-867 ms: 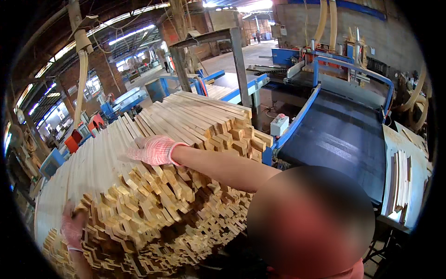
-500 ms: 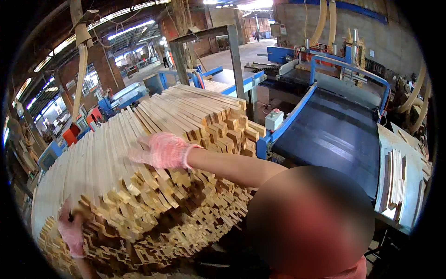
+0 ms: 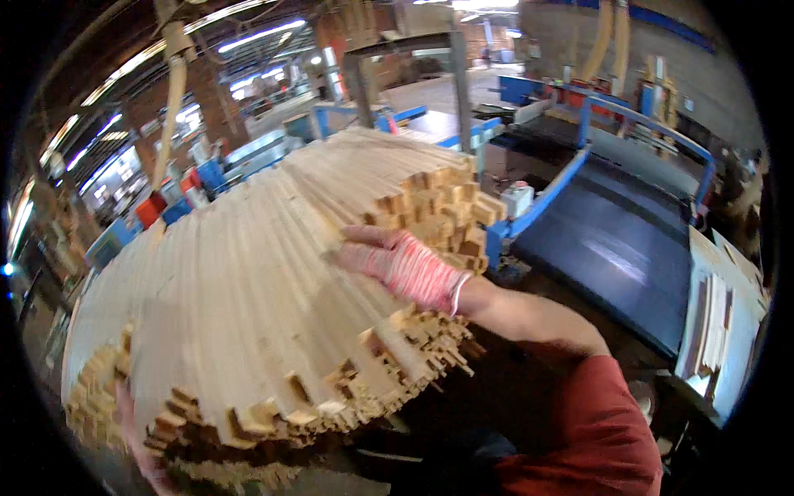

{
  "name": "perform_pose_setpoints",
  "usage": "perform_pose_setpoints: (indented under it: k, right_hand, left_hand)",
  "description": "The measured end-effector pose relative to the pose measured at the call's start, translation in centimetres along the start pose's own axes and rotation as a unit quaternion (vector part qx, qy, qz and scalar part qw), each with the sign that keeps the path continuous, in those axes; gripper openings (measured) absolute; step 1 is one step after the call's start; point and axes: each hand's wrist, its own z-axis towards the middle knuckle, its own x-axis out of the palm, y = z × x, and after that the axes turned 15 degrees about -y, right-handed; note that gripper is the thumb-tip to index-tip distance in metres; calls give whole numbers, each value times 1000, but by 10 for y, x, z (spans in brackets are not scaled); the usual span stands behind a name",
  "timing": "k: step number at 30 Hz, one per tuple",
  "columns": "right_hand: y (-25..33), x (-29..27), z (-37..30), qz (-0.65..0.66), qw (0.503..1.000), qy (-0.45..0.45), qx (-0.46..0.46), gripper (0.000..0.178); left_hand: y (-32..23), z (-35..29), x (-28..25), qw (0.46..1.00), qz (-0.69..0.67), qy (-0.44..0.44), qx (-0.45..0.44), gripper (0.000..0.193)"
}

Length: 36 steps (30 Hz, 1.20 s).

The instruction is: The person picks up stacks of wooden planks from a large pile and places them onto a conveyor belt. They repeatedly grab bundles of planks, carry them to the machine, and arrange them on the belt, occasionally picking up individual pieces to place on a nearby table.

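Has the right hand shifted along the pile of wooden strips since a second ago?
Yes. The right hand has slid rightward across the top of the wooden strips, from mid-stack to beside the stepped cut ends near the blue conveyor frame.

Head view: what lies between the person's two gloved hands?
In the head view, the stack of long pale wooden strips fills the stretch: the right hand rests on its top, and the left hand is at its lower near end.
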Motion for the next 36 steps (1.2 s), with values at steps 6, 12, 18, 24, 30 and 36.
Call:
perform_pose_setpoints:
  k: [6,12,18,24,30,36]
  right_hand:
    - [-18,17,53,15,999,25,46,61]
    - [23,31,62,102,969,71,213,59]
    - [8,38,40,129,976,-3,175,91]
    - [-18,34,-18,205,974,50,78,107]
    - [-47,49,-51,316,948,18,41,115]
    - [-68,45,-53,117,991,-20,-62,115]
  left_hand:
    - [6,57,45,883,-334,35,-328,56]
    - [-5,81,63,824,-378,129,-402,59]
    - [-26,57,49,861,-318,126,-378,63]
    - [-17,-4,46,866,-369,44,-335,100]
    - [46,-56,40,900,-312,14,-304,103]
    - [59,-81,30,967,-190,58,-158,97]
